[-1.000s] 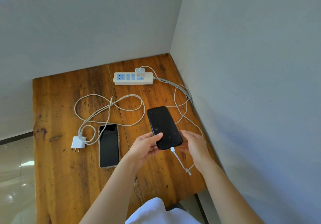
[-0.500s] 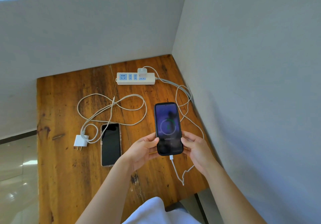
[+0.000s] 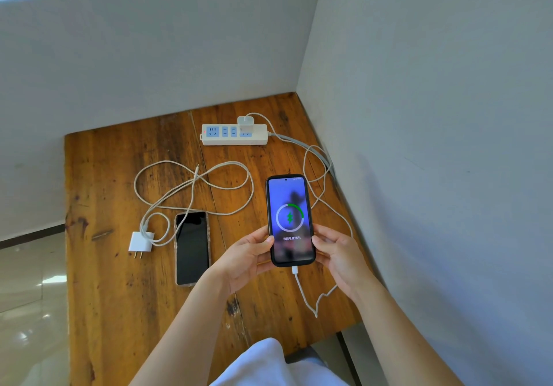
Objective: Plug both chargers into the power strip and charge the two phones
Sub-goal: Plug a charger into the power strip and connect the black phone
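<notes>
A black-cased phone (image 3: 289, 212) shows a lit charging screen with a green ring. My left hand (image 3: 245, 258) grips its lower left edge and my right hand (image 3: 338, 254) its lower right edge. A white cable (image 3: 302, 291) is plugged into its bottom and loops back to a white charger (image 3: 246, 122) seated in the power strip (image 3: 235, 135) at the table's far side. A second phone (image 3: 192, 248) lies dark, face up, to the left. The other white charger (image 3: 140, 242) lies unplugged beside it, its cable (image 3: 191, 188) in loose loops.
The wooden table (image 3: 113, 280) fits into a corner of grey walls, which run along its far and right sides. The strip's grey cord (image 3: 311, 152) runs off along the right wall. A shiny floor lies beyond the table's left edge.
The held phone has turned from tilted to upright and its screen has lit up with the charging ring. Both hands have shifted to grip its lower sides.
</notes>
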Demonstrator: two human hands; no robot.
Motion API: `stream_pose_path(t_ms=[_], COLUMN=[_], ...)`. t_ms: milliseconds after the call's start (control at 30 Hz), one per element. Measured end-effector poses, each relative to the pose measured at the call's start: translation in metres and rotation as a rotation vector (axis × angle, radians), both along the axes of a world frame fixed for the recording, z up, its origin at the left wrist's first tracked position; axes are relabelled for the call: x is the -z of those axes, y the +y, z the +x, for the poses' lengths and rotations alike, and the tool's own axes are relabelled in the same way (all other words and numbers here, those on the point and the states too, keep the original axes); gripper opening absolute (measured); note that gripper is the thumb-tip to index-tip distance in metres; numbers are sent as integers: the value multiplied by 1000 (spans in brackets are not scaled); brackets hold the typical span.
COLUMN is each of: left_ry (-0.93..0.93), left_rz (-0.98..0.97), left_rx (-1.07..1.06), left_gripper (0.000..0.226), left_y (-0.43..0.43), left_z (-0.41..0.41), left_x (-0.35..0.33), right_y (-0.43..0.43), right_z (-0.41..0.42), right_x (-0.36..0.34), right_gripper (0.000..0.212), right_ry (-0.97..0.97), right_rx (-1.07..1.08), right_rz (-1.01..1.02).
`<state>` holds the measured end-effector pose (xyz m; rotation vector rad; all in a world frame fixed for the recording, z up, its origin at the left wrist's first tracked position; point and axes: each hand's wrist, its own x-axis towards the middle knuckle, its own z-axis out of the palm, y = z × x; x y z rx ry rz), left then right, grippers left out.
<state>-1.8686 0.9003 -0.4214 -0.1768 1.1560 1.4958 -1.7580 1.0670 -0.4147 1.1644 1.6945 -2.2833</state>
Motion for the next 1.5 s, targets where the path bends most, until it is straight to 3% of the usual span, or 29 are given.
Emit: stream_pose_path(t_ms=[567, 1500], left_ry=[-21, 43], left_rz=[-7, -186], left_rx=[-15, 40], left_gripper=[32, 27], left_y=[-2, 2], left_z=[-2, -1], left_x=[5, 25], right_y=[0, 6], right_z=[-2, -7], right_x=[2, 20], right_gripper=[29, 34], right_ry=[-6, -223], right_rx=[1, -154], right_rz=[-9, 121])
